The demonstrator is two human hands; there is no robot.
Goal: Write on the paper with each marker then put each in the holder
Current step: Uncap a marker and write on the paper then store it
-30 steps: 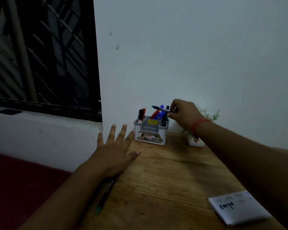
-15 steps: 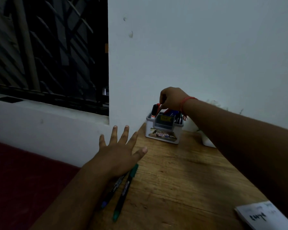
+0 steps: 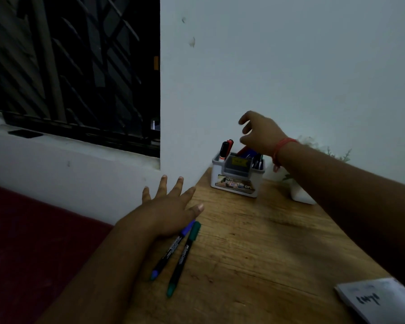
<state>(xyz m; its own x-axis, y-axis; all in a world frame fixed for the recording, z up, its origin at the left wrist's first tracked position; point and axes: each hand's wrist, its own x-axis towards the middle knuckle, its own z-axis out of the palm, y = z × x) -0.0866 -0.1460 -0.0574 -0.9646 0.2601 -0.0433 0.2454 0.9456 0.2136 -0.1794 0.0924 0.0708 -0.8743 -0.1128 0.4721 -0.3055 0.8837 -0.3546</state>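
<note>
- A folded sheet of paper (image 3: 379, 300) lies at the near right corner of the wooden table (image 3: 267, 249), with a short dark scribble on its upper face.
- Two markers lie side by side on the table's near left part, close together and slanting away to the right: a green marker (image 3: 184, 256) on the right and a blue marker (image 3: 172, 250) just left of it.
- The left hand (image 3: 167, 208) rests flat on the table edge, palm down, fingers spread — it grips nothing. Its heel and thumb side cover the far end of the blue marker; the green marker's far cap lies just beside the thumb.
- Farther back, near the wall, stands a white holder (image 3: 237, 176) with a grey inner tray and a printed label on its front. Several markers stand in it: a black one and a red one upright at the left, red, blue and dark ones leaning at the right.
- The right hand (image 3: 260, 134) hangs in the air just above the holder's right side, fingers loosely curled and apart, empty — a red thread (image 3: 282, 148) circles the wrist.
- A small white pot with a green plant (image 3: 301, 192) sits behind the right forearm, partly hidden.
</note>
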